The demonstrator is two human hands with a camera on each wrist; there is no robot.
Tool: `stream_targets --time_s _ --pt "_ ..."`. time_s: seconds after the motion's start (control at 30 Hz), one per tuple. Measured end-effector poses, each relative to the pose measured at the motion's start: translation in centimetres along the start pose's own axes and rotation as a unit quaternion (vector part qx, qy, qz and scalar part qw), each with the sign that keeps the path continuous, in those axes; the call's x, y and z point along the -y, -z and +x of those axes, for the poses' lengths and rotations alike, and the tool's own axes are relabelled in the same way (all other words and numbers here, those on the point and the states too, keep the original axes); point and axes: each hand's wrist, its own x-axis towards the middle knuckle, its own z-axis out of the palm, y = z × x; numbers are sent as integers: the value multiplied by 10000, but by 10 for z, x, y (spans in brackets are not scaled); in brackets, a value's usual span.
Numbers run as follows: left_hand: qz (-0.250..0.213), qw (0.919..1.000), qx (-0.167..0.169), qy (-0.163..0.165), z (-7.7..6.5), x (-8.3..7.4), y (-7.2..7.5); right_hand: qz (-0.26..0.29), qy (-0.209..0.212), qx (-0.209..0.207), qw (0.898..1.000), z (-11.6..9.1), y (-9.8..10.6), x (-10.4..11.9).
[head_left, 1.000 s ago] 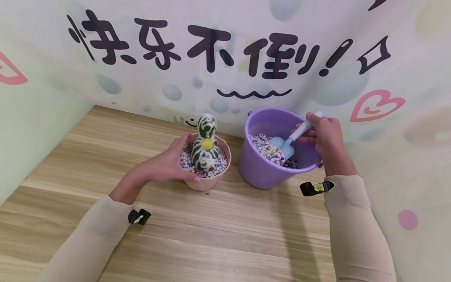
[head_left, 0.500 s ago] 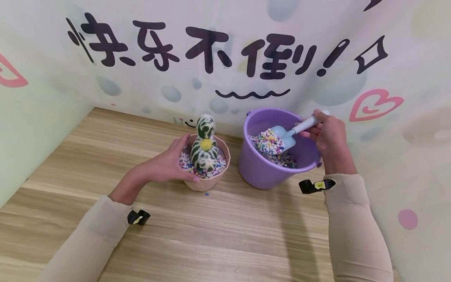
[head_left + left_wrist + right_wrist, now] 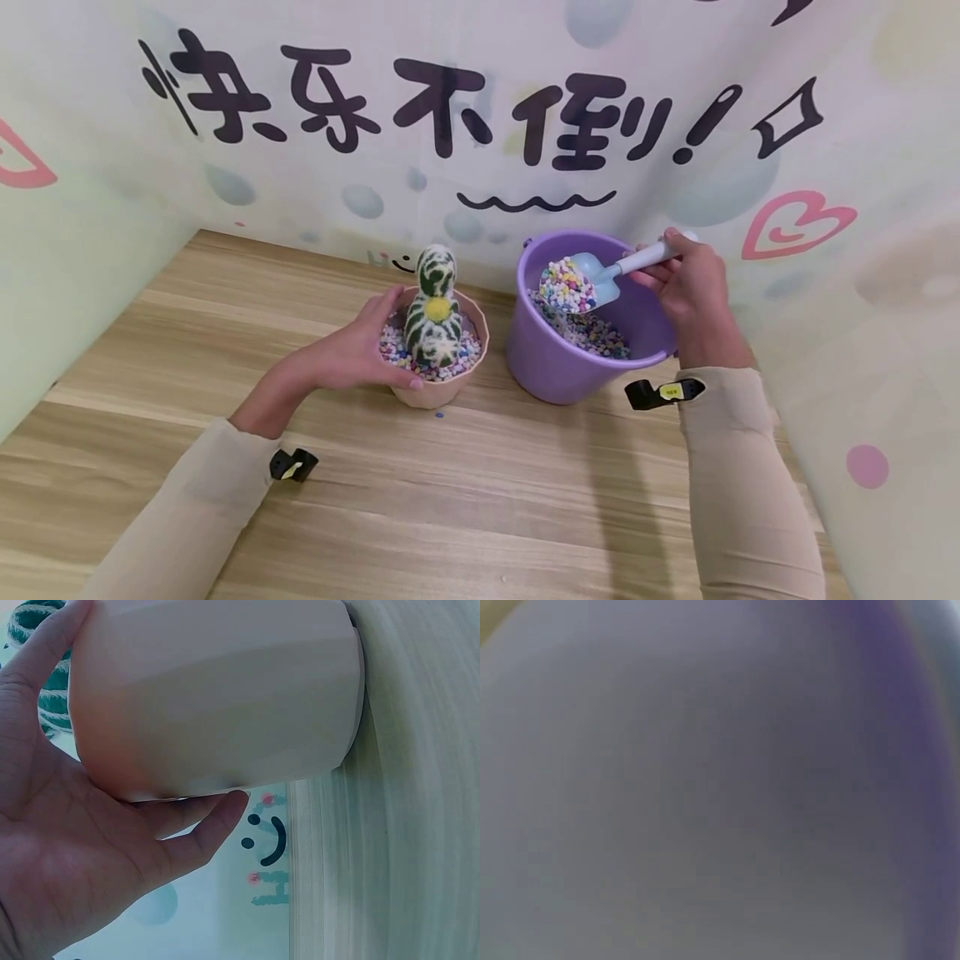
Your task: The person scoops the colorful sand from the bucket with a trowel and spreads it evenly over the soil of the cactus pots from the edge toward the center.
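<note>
My left hand holds the side of a peach plant pot, its thumb at the near side of the rim. In the pot a striped green-and-white cactus with a yellow flower stands in coloured pebbles. The left wrist view shows the pot's wall resting on the wood, fingers against it. My right hand grips the handle of a light blue toy shovel at the bucket's mouth. A heap of coloured pebbles fills its blade. The right wrist view is a blur of grey and purple.
A purple bucket stands right of the pot, with more pebbles inside. One blue pebble lies on the wooden tabletop. Behind rises a printed cloth backdrop with black characters.
The shovel has come up out of the bucket's pebbles with a load and shifted slightly left. My left hand and the pot have stayed in place.
</note>
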Motion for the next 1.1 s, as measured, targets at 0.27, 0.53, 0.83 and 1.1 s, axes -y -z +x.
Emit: stream_targets --time_s 0.27,0.53,0.83,1.1 --pt "4 10000 -12 -83 0 1 0 163 -33 279 9995 -4 -19 -10" --pt "20 10000 -1 6 0 1 0 -101 -12 451 9989 -7 -42 -24" --pt "57 10000 4 60 1 0 1 -373 99 469 9982 -14 -56 -31" --pt "62 9999 14 78 1 0 1 -444 273 271 9983 -22 -65 -36"
